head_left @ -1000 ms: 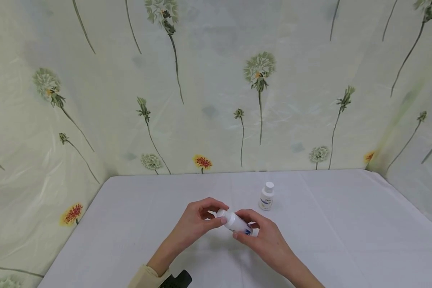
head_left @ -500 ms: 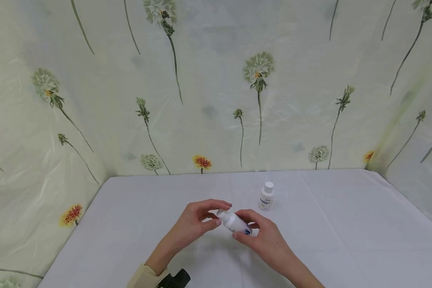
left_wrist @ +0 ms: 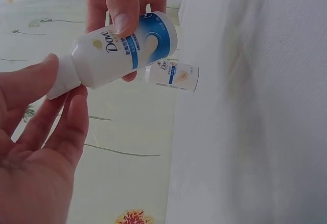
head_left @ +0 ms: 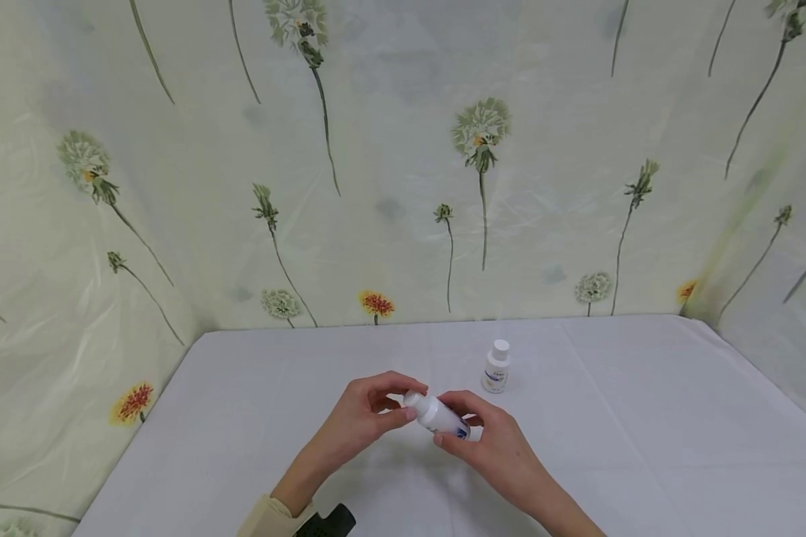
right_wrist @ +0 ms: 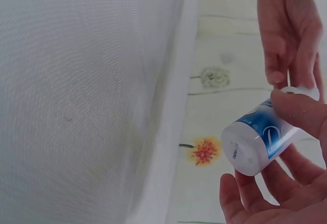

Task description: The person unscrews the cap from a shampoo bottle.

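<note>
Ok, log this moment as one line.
left hand: pinches white cap | right hand: grips tilted Dove bottle | second bottle: upright on table

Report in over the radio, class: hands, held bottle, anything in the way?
Left hand pinching cap. Right hand gripping held bottle, tilted. Other bottle upright farther back, touching neither hand, not in the way.

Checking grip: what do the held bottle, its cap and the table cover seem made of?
Held bottle: probably plastic, smooth, judging by its evenly curved, printed wall and soft sheen. Cap: likely plastic, from its smooth, uniform white surface; gloss unclear. Table cover: apparently matt woven cloth, showing creases and fine texture.
</note>
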A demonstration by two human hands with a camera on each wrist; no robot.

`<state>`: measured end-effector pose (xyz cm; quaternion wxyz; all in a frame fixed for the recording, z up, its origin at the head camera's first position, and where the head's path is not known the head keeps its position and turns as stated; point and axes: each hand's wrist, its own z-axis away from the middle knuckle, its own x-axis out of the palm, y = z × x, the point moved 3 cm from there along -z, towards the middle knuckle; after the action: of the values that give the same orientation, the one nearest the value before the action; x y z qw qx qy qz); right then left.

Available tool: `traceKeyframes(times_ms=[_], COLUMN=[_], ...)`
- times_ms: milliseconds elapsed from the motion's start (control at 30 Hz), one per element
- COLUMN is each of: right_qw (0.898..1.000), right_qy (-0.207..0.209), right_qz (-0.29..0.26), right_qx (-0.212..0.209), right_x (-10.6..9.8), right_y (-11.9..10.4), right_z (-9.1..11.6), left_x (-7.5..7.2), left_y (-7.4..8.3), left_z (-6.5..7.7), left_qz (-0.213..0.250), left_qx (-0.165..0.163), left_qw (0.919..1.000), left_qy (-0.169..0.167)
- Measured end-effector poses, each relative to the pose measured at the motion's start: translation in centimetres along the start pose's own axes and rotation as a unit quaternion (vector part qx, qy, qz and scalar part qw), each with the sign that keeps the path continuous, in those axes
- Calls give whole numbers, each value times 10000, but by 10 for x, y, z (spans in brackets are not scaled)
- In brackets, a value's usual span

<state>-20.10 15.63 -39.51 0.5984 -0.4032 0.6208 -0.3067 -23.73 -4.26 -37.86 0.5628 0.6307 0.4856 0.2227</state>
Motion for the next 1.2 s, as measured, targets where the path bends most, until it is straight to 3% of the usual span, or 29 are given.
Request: traceKeyframes(times_ms=[400,700,1067,1200], right_qw=[10000,10000,10000,10000], right_qy=[-17,-31,-20,-3], right_qz=[-34,-46,-66,-78], right_qx=[-2,51,43,26], right_x=[0,1,-1,-2], right_y=[-1,0,-1,-1], right_z=[1,0,0,1], left_x=[1,1,-3,-3], left_y=[4,-1,2,3], left_z=[0,0,1,1], left_qz=[0,-5,283,314], left_qx=[-244,-308,115,123], left_qw=[9994,9994,9995,9994], left_qy=[226,139,-87,-110])
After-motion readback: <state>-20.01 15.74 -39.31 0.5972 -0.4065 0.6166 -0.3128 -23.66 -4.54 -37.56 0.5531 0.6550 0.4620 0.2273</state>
